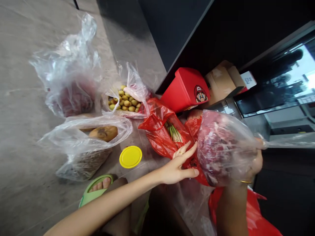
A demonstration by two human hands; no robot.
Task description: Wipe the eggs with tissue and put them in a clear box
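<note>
The right hand (256, 161) is clenched on a meat bag (221, 147), gripping it where the clear plastic narrows toward its neck. It holds the bag up off the floor (22, 131). Much of the hand is hidden behind the plastic. The bag bulges with raw red meat and hangs between the two hands.

The left hand (178, 167) is released, with fingers stretched out and grasping nothing. Its fingertips (193, 148) touch the near side of the meat bag, and its thumb lies along the bag's lower edge. A ring shows on one finger.

Under and just beyond the left hand lies a red bag (157, 132), open, with green stalks (173, 131) inside. To the left of that hand, near the wrist, a yellow lid (130, 157) lies on the floor.

Farther left is a clear bag (81, 137) holding a brown lump. Beyond it are a fruit bag (126, 100) of small yellow-green fruit and another clear bag with dark red contents (73, 95).

Beyond the red bag stands a red box (183, 87) with a cartoon face, and a cardboard box (221, 80) is beside it. Below the left forearm, a foot in a green slipper (92, 195) rests on the floor.
</note>
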